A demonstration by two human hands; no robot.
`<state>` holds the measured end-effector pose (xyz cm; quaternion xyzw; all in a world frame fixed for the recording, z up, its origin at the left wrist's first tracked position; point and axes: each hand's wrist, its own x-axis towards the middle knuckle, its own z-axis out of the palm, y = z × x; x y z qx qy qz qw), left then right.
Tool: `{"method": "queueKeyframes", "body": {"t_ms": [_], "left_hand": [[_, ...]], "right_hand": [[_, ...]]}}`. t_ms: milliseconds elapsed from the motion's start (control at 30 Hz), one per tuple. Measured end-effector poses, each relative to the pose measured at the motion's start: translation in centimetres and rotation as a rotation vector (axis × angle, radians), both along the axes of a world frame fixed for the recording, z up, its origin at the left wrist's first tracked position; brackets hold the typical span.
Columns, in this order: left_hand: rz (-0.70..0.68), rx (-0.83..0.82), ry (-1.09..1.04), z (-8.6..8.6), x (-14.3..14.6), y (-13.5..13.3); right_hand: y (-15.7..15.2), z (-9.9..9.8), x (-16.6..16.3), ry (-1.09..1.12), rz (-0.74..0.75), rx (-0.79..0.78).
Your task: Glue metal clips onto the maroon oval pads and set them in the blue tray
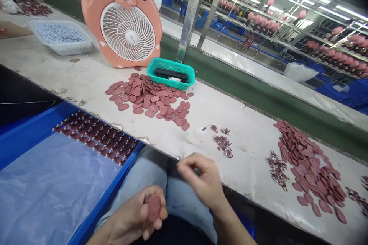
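My left hand [133, 214] is low over my lap, its fingers closed round a flat reddish-brown oval piece [154, 207] whose face is turned up. To the right of it, my right hand [205, 180] hovers at the table's near edge with thumb and fingers curled together; whatever they may hold is hidden. Past that hand, small dark-red and white parts [222, 143] lie in little clusters beside a small dark-tipped item [205, 128]. A heap of similar oval pieces [149, 99] spreads over the table farther off.
A blue tray [37, 132] on the left holds rows of dark-red pieces on a pale sheet. Behind the heap are a green basket [171, 63] and an orange animal-shaped fan [126, 26]. Another heap of ovals [310, 168] lies right; a white tub [61, 36] stands far left.
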<state>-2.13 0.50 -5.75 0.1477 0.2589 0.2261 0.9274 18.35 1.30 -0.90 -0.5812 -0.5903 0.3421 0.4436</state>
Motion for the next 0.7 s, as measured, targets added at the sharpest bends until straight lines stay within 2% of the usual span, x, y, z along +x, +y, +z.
{"method": "queueKeyframes", "body": {"t_ms": [67, 100, 133, 233, 300, 433, 567, 633, 700], "left_hand": [[0.150, -0.036, 0.015, 0.9, -0.2, 0.2], [0.213, -0.055, 0.027, 1.4, -0.2, 0.3], [0.265, -0.070, 0.044, 1.9, -0.2, 0.4], [0.368, -0.090, 0.092, 3.2, -0.1, 0.6], [0.415, -0.107, 0.098, 3.8, 0.0, 0.6], [0.488, -0.141, 0.061, 4.5, 0.0, 0.6], [0.527, -0.108, 0.086, 4.7, 0.0, 0.6], [0.531, -0.087, 0.096, 4.6, 0.0, 0.6], [0.526, -0.075, 0.099, 4.5, 0.0, 0.6]], "right_hand": [[0.9, -1.2, 1.2, -0.126, -0.354, 0.070], [1.6, -1.8, 1.7, -0.190, -0.427, 0.076], [2.3, -2.4, 2.2, -0.252, -0.438, 0.069], [4.1, -3.3, 2.8, -0.411, -0.365, 0.055], [4.3, -3.1, 2.7, -0.416, -0.333, 0.076], [1.8, -1.1, 2.2, -0.377, -0.276, 0.088], [-1.5, 1.6, 2.0, -0.226, -0.101, 0.006], [-2.5, 2.4, 2.3, -0.177, -0.058, 0.048], [-3.1, 2.6, 2.7, -0.142, -0.089, 0.145]]}}
